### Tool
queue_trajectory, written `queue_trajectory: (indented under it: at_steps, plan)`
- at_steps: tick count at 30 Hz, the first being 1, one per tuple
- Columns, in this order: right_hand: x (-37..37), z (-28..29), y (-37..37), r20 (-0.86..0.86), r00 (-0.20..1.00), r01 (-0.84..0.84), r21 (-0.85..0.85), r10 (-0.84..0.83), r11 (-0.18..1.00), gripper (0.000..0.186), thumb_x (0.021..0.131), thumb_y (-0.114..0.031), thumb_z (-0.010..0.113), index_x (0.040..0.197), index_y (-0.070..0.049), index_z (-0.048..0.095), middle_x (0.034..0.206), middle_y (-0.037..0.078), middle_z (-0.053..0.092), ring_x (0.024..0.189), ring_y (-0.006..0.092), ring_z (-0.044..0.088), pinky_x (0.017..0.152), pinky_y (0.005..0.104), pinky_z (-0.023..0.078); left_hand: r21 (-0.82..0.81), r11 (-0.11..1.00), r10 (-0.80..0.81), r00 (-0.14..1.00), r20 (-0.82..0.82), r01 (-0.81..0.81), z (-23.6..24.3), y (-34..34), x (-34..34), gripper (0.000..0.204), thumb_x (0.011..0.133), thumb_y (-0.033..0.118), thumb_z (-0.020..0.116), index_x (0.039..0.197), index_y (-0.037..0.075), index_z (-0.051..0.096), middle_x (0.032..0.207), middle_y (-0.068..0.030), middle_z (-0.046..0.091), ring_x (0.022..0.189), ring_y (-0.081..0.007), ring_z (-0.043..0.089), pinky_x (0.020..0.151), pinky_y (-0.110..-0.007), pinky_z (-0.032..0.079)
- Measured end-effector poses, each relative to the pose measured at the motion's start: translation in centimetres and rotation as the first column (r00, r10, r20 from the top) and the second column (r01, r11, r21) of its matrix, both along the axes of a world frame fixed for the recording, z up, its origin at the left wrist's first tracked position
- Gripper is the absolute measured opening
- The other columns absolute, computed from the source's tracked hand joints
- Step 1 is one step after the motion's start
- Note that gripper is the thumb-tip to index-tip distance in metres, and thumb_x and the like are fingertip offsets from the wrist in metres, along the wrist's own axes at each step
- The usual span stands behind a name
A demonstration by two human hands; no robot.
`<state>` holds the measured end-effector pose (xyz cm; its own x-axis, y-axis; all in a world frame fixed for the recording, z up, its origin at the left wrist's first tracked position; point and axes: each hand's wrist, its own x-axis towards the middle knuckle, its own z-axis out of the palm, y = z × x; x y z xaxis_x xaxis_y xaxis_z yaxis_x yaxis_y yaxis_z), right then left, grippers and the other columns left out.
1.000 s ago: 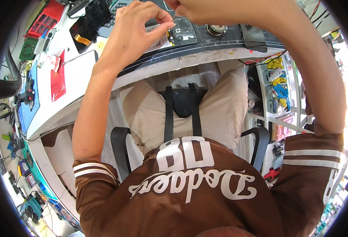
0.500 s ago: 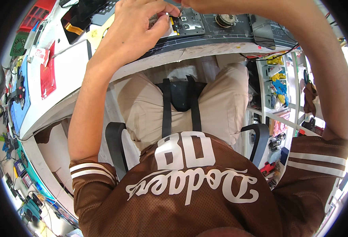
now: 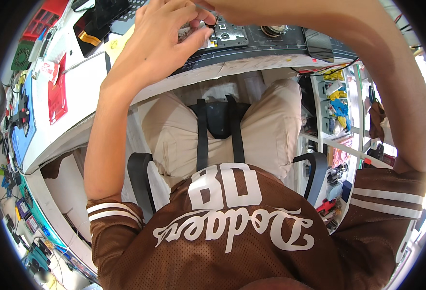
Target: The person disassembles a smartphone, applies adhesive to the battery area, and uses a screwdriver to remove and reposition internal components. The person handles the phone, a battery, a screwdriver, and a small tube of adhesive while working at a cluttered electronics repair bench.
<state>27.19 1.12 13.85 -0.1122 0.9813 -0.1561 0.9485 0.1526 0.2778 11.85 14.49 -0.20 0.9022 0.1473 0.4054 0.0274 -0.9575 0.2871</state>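
An opened phone, with its dark inner frame showing, lies on a black work mat at the top of the view. Over its left part is my left hand, fingers curled and thumb and forefinger close together at the phone's inner parts. A small dark thing shows by the fingertips, too small to name. My right hand comes in from the right above the phone. Its fingers are mostly cut off by the upper edge, so what it holds is hidden.
A round metal tin and a dark glossy slab sit right of the phone. On the left lie a black screen with an orange ribbon cable, a red packet and a blue mat. Chair armrests flank me.
My left hand has shifted slightly left and down, its thumb closer to the phone's inner parts. My right hand has moved a little left. The phone appears slightly shifted left in view.
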Motion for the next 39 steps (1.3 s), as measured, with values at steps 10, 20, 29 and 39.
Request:
queue_trajectory:
  at_steps: [10,20,29,39]
  plan:
    - [0.0,0.2,-2.0,-0.145,0.934,-0.251,0.382,0.326,0.889,0.019,0.091,-0.009,0.065,0.102,0.000,0.079,0.101,0.018,0.077,0.091,0.0341,0.076,0.077,0.0417,0.063,-0.018,0.990,0.138,0.984,0.110,-0.137,-1.1,-1.7,-2.5,0.057,0.086,0.052,0.083,0.125,0.012,0.072,0.127,-0.0055,0.064,0.125,-0.0294,0.054,0.114,-0.044,0.037]
    - [-3.1,0.8,4.5,0.152,0.987,0.100,-0.293,-0.057,0.951,0.024,0.085,-0.009,0.068,0.103,0.000,0.081,0.102,0.022,0.078,0.095,0.0377,0.077,0.083,0.0473,0.061,-0.058,0.984,0.172,0.978,0.121,-0.166,-1.5,-1.9,-2.4,0.064,0.084,0.054,0.083,0.132,0.013,0.069,0.131,-0.0052,0.065,0.129,-0.0274,0.055,0.114,-0.043,0.038]
    - [-1.5,0.5,5.4,0.000,0.999,-0.038,-0.279,0.039,0.960,0.025,0.082,-0.008,0.068,0.102,0.000,0.081,0.101,0.025,0.077,0.096,0.0396,0.077,0.084,0.0476,0.061,-0.072,0.970,0.237,0.965,0.115,-0.230,-1.8,-1.9,-3.1,0.069,0.082,0.055,0.085,0.133,0.012,0.068,0.131,-0.0059,0.066,0.129,-0.0280,0.055,0.115,-0.043,0.038]
    - [-1.2,0.7,4.8,0.024,0.999,0.046,-0.287,-0.040,0.957,0.024,0.083,-0.012,0.067,0.098,0.001,0.079,0.097,0.026,0.077,0.094,0.0409,0.076,0.083,0.0473,0.061,-0.096,0.973,0.218,0.970,0.107,-0.208,-1.6,-2.0,-2.6,0.070,0.082,0.057,0.084,0.134,0.012,0.067,0.131,-0.0057,0.066,0.130,-0.0277,0.055,0.116,-0.043,0.038]
